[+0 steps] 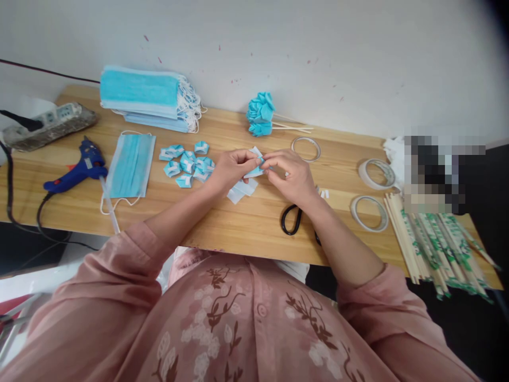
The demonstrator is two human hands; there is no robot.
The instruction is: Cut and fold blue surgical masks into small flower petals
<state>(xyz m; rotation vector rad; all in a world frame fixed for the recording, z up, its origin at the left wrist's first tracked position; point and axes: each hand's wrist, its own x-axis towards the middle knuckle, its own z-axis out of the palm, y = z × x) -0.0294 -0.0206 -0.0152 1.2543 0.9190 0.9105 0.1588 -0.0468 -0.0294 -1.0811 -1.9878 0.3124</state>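
Between my hands is a small folded piece of blue and white mask fabric [253,171]. My left hand [233,170] pinches its left side with thumb and forefinger. From the right, the fingertips of my right hand [293,172] press on its upper right corner. Under them on the table lie loose pale fabric pieces [238,192]. To the left of my left hand sits a cluster of folded blue fabric petals [187,162], several with white strips on them. Scissors [291,219] with black handles lie below my right wrist, partly hidden by the forearm.
A stack of face masks [139,93] and a single mask [131,165] lie left, near a blue glue gun [81,167] and a power strip [51,124]. Blue fabric flowers [261,111] on sticks rest against the wall. Tape rolls [369,214] and wrapped chopsticks [433,249] are right.
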